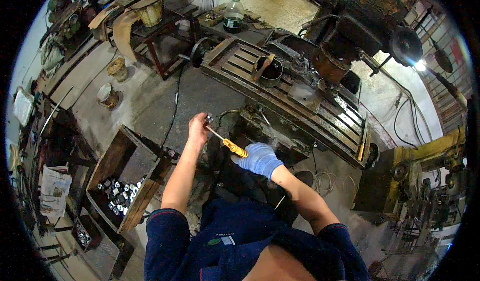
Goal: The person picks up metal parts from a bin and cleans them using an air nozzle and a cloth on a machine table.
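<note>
My left hand (198, 125), bare, is closed on a small metal part (209, 118) that shows at its fingertips. A blue knit glove covers my right hand (260, 160), which grips a hand tool with a yellow handle (235, 148) and a thin metal shaft (215, 132), much like a screwdriver. The shaft slants up and left, its far end at the metal part; my fingers hide the exact contact. Both hands are held out in front of my body, short of the slotted machine table (235, 61).
A wooden box (137, 201) with several small metal pieces (120, 196) stands at lower left. On the machine table sits a dark pot (270, 73). Two dirty buckets (107, 96) stand on the floor at left. Yellow machinery (415, 156) is at right; a dark cable (176, 103) crosses the floor.
</note>
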Motion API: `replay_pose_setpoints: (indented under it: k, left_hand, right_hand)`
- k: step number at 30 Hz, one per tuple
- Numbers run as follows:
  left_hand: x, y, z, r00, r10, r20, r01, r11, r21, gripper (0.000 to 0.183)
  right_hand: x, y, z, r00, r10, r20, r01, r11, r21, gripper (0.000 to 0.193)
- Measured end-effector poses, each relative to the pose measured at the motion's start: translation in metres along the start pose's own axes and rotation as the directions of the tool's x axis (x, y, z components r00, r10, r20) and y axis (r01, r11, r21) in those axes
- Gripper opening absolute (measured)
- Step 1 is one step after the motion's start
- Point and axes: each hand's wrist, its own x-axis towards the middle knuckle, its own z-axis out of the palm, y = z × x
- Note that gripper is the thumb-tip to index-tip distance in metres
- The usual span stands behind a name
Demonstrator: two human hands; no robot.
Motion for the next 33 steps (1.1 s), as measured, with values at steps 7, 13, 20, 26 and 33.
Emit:
replay_pose_setpoints:
  k: [7,13,20,26,33]
  left_hand:
    - [-0.004,0.001,0.002,0.999,-0.038,-0.021,0.040,0.998,0.053,0.011]
    - [0.023,-0.014,-0.009,0.981,-0.116,0.158,0.115,0.993,0.012,0.009]
    - [0.014,0.004,-0.020,0.986,-0.088,0.142,0.064,0.984,0.165,0.007]
    - [-0.011,0.005,0.027,0.978,-0.097,0.183,0.047,0.965,0.259,0.008]
    - [-0.041,0.009,0.058,0.960,-0.138,0.243,0.019,0.899,0.438,0.013]
  right_hand:
    - [-0.004,0.017,-0.003,0.998,0.066,0.000,-0.065,0.991,0.116,0.063]
    - [-0.044,0.040,-0.025,0.991,0.124,-0.046,-0.112,0.974,0.198,0.062]
    - [-0.064,0.159,-0.078,0.730,0.618,-0.292,-0.556,0.785,0.272,0.054]
    - [-0.020,0.193,-0.105,0.673,0.686,-0.277,-0.588,0.723,0.362,0.047]
    - [-0.062,0.203,-0.071,0.809,0.550,-0.206,-0.454,0.809,0.374,0.054]
